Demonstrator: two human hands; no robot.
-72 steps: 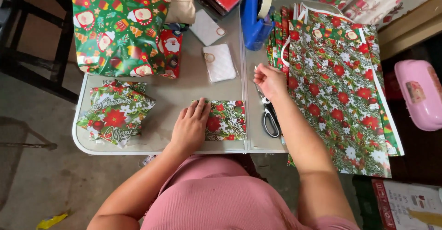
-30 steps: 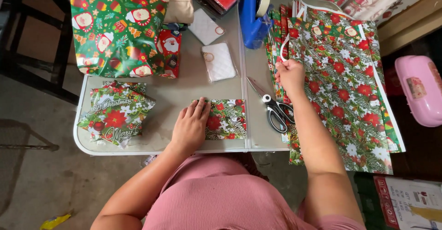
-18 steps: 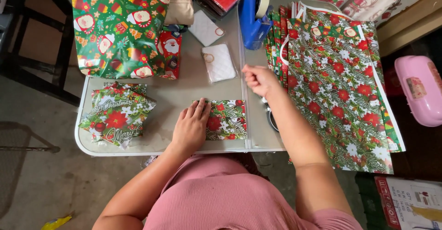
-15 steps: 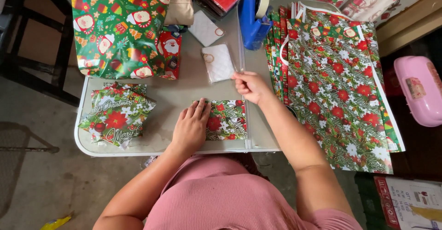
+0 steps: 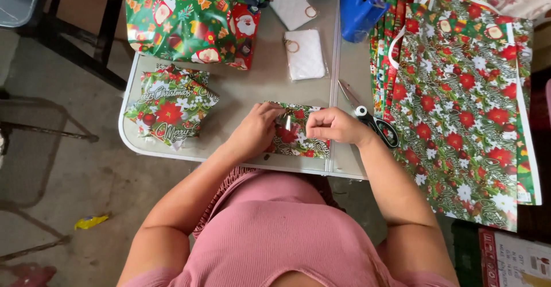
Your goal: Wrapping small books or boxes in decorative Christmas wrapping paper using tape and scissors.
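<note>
A small parcel wrapped in red, green and white flower-print paper lies near the front edge of the grey table. My left hand rests on its left end with the fingers pressing the top. My right hand sits at its upper right corner, fingers pinched together over the paper, apparently on a small strip of clear tape. Black-handled scissors lie just right of my right hand.
Finished flower-print parcels are stacked at the left. A big green festive gift bag stands at the back. Two white pouches lie mid-table. A blue tape dispenser is behind; several sheets of wrapping paper hang off the right.
My right hand reached right to the wrapping sheets and scissors, then came back to the small parcel. My left hand stayed on the parcel and has shifted onto its top.
</note>
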